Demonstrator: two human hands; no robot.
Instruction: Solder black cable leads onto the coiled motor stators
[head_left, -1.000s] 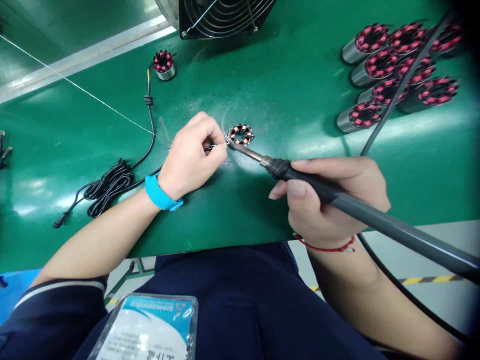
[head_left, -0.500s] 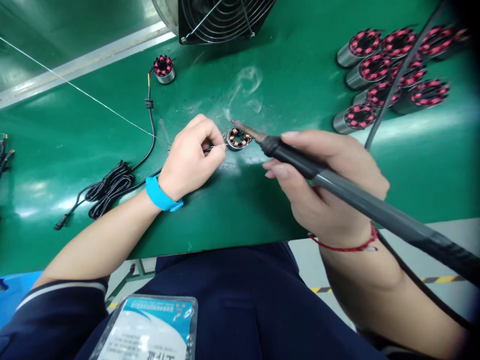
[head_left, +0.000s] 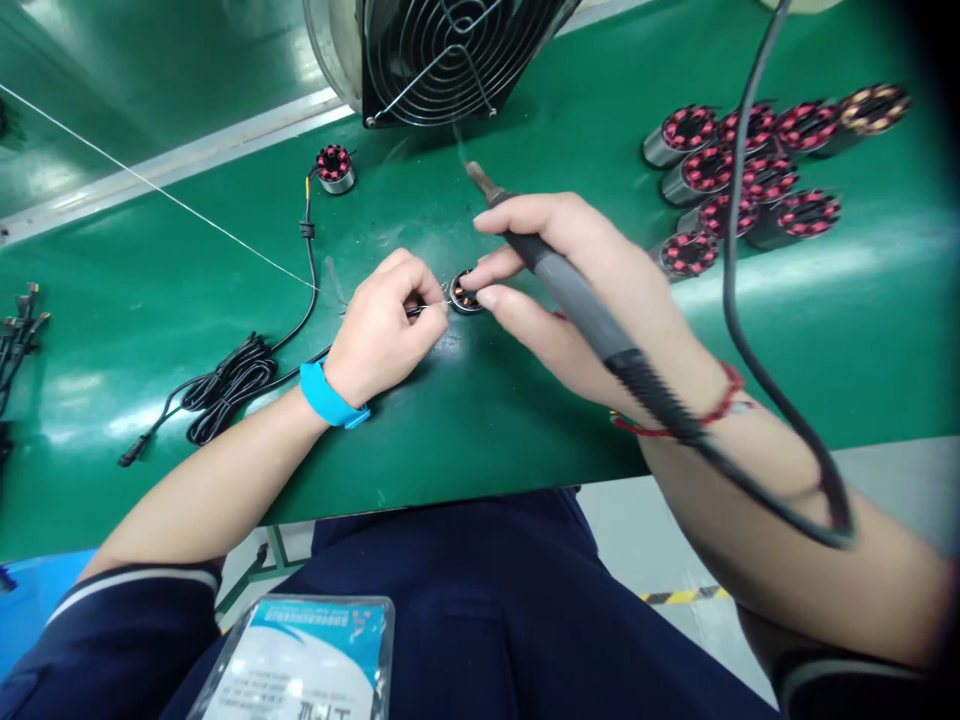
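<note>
Between my hands a small motor stator [head_left: 466,292] with copper windings sits on the green bench. My left hand [head_left: 390,320] is closed in a pinch on a thin solder wire [head_left: 436,305] just left of the stator; the black cable end [head_left: 415,311] shows at its fingers too. In my right hand [head_left: 585,290] is a soldering iron [head_left: 551,265], its tip pointing up and away, above the bench, with a wisp of smoke. The thumb and a finger of that hand reach the stator's right rim; whether they touch it I cannot tell.
A fan [head_left: 450,60] stands at the back. Several red-wound stators [head_left: 705,168] are grouped at the right. Another stator [head_left: 334,168], wired to a coiled black cable [head_left: 236,380], stands at back left. More cable ends [head_left: 26,325] lie at the left edge. The iron's cord [head_left: 739,250] loops at the right.
My right hand has moved left to the stator, and the iron has swung so its tip points more away from me. My left hand keeps its pinch. The view has shifted slightly.
</note>
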